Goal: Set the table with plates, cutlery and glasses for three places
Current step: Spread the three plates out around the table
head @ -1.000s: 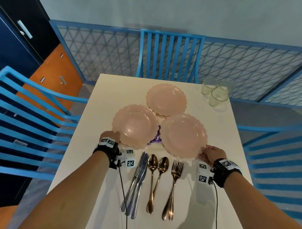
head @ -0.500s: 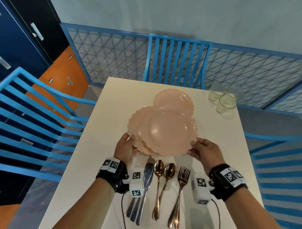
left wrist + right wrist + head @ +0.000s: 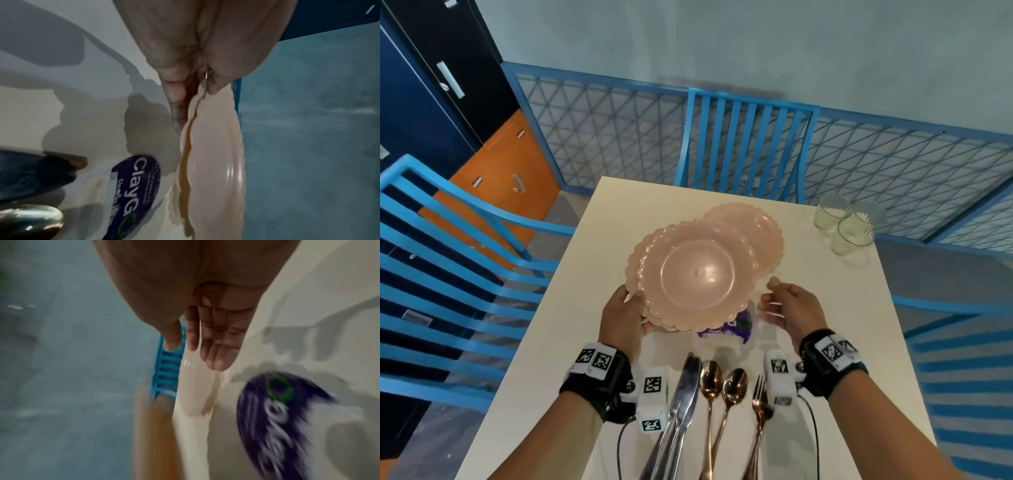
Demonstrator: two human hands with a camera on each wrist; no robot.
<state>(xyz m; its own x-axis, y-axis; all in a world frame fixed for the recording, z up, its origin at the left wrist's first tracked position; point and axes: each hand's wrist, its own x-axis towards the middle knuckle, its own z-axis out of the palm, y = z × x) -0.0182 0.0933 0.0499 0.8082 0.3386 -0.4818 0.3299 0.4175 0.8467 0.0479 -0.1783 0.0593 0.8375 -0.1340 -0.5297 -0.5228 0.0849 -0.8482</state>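
Stacked, two pink scalloped plates at the table's middle, lifted off the cream table on the near side and overlapping a third pink plate lying flat toward 1 o'clock. Pinched at the stack's 8 o'clock rim by the left hand, thumb over the top edge and fingers curled beneath, as seen close in the left wrist view, where both rims show one against the other. At 4 o'clock of the stack, just off its rim, the right hand, fingers nearly straight and loosely spread, thumb raised, holding nothing; in the right wrist view, blurred, the same fingertips right next to a plate edge, contact impossible to tell. Under the stack's 5 o'clock edge, a purple-labelled white packet flat on the table, lettering "ClayG" legible from the left wrist. Nearer, toward 6 o'clock, laid side by side with handles toward the person: steel knives, two copper spoons, copper forks, partly hidden by the wrist cameras. At the far right corner, about 2 o'clock, three ribbed glasses clustered and touching. Blue slatted chairs at 12, 9 and 3 o'clock.
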